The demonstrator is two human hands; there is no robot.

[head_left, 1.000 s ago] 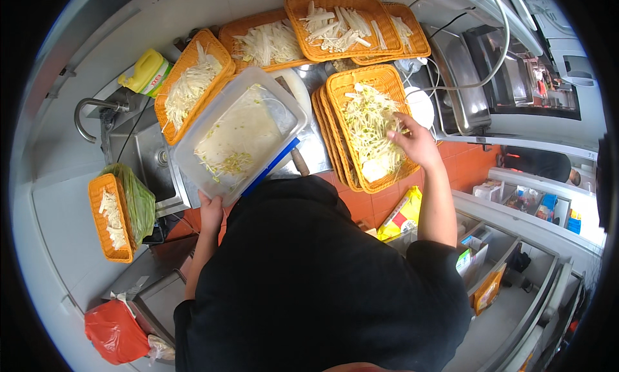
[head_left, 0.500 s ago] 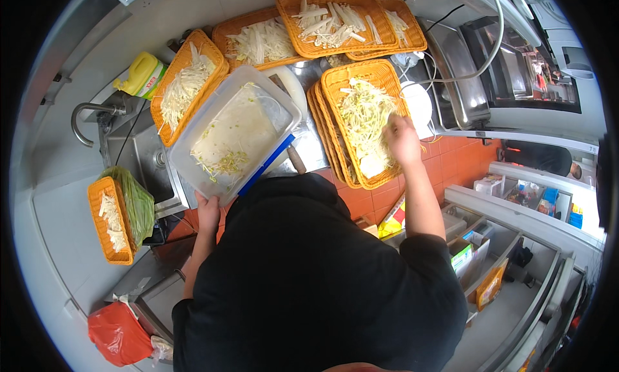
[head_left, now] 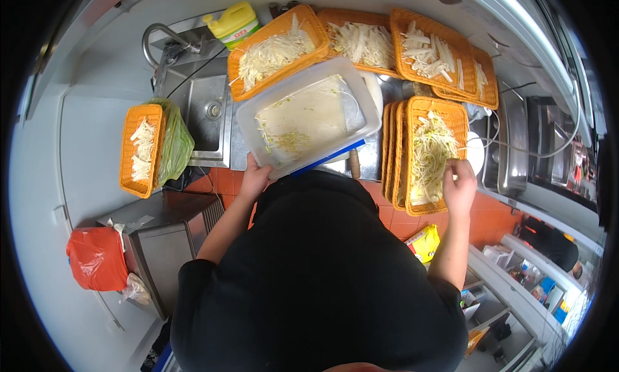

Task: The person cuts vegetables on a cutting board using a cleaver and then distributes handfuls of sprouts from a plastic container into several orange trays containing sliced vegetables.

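Observation:
My left hand (head_left: 256,177) grips the near-left corner of a clear plastic tub (head_left: 255,128) with a blue clip along its near edge. Inside the tub lie a few loose bean sprouts (head_left: 288,141). Over the near right side of an orange woven basket (head_left: 465,126) is my right hand (head_left: 460,182), its fingers curled together. Bean sprouts (head_left: 431,146) with yellow-green heads fill that basket, which tops a stack of similar ones. Whether the right fingers hold any sprouts cannot be made out.
Behind stand baskets of white enoki-like strands (head_left: 274,56) and pale strips (head_left: 422,53). A sink (head_left: 205,95), a yellow jug (head_left: 233,25) and a small basket (head_left: 153,154) beside a green bag (head_left: 177,140) are left. A wooden handle (head_left: 354,164) pokes out beside the tub. Far right, another person (head_left: 558,246) appears.
The whole view has turned, so everything sits farther right in the picture. My right hand has shifted slightly nearer me over the sprouts. The left hand keeps its grip on the tub.

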